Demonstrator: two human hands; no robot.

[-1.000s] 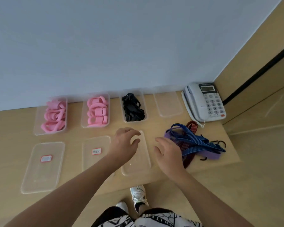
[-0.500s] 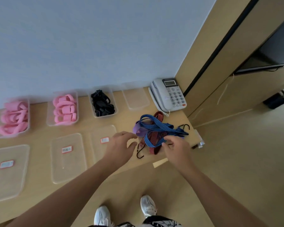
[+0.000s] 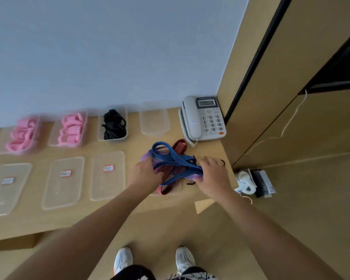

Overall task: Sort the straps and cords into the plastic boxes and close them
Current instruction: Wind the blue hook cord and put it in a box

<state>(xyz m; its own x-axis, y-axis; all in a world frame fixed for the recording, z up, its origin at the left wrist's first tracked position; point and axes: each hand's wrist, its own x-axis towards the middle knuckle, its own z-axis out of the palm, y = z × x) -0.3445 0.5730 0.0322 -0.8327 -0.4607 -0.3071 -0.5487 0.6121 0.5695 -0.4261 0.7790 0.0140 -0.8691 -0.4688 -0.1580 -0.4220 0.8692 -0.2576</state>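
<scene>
Both hands, left hand (image 3: 148, 174) and right hand (image 3: 212, 176), grip the tangled cords (image 3: 174, 162) near the tabletop's (image 3: 129, 146) right edge; hooks may snag.

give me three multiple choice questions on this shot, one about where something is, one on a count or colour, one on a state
1. Where is the telephone?
A. at the right end of the desk, by the wall
B. on the floor
C. left of the pink straps

2. How many boxes in the back row hold pink straps?
A. none
B. two
C. four

3. What state is the box nearest the telephone in?
A. lidded and full
B. open and empty
C. tipped on its side

Answers: 1 A, it sits in the desk's back right corner. 2 B, the pink straps fill the left box and the next box. 3 B, it has no lid and nothing shows inside.
</scene>
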